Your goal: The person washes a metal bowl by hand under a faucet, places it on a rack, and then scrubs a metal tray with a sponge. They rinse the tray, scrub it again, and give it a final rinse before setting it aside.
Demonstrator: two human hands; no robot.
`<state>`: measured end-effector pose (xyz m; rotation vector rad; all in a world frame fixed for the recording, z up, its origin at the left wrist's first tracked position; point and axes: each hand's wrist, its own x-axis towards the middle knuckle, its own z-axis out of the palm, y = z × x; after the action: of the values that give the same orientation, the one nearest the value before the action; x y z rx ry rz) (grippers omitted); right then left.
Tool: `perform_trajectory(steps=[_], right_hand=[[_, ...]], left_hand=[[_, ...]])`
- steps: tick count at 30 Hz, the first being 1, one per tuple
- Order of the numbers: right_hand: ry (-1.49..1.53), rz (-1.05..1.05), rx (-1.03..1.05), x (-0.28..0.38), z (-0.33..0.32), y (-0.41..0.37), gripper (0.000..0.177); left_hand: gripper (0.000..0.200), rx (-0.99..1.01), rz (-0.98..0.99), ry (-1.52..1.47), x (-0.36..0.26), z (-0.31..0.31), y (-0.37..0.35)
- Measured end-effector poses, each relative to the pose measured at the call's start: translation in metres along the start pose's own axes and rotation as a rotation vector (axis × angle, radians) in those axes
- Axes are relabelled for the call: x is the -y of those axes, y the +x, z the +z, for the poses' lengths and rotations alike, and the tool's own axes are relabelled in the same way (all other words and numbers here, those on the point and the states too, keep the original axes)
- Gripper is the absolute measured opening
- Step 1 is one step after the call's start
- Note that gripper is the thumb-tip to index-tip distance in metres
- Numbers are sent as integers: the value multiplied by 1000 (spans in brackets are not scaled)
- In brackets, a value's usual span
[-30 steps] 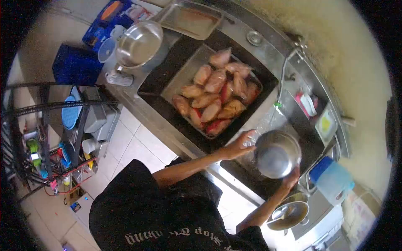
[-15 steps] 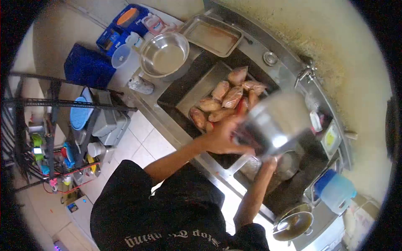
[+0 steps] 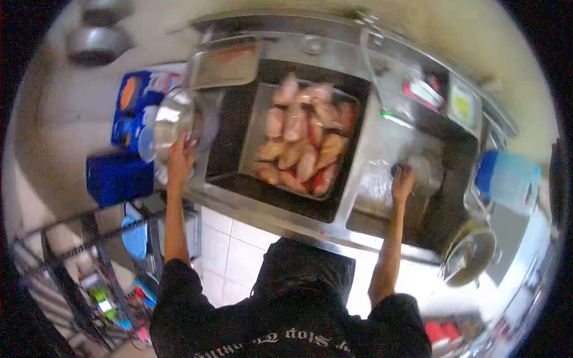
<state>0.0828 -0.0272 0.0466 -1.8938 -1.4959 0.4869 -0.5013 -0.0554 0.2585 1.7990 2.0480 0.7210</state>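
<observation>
My left hand (image 3: 181,156) is at the rim of a shiny metal bowl (image 3: 170,122) on the left counter, its fingers closed on the edge. My right hand (image 3: 403,182) is over the right sink basin (image 3: 373,188), closed around a small dark thing, blurred and too small to name. Between my hands, a metal tray (image 3: 250,131) in the left basin holds several plastic-wrapped pieces (image 3: 307,162), brownish and pink, some with red parts. Clear, shiny plastic or water lies near my right hand.
An empty-looking flat tray (image 3: 225,64) sits at the back left, blue bins (image 3: 119,178) at the left. A tap (image 3: 373,27) is at the back. To the right are a blue jug (image 3: 507,179) and a pan (image 3: 471,253). A black rack (image 3: 45,238) stands lower left.
The blurred metal pot is no longer between my hands. My left hand has moved left to the bowl; my right hand has moved into the right basin. The view has turned.
</observation>
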Motion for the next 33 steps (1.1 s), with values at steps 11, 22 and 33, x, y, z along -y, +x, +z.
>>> perform_trajectory(steps=[11, 22, 33], right_hand=[[-526, 354, 524, -326, 77, -38, 47], [-525, -65, 431, -111, 84, 11, 17], [769, 504, 534, -95, -43, 79, 30]], left_hand=[[49, 99, -177, 616, 75, 15, 22], [50, -129, -132, 602, 7, 76, 23], [38, 339, 155, -340, -328, 401, -15]])
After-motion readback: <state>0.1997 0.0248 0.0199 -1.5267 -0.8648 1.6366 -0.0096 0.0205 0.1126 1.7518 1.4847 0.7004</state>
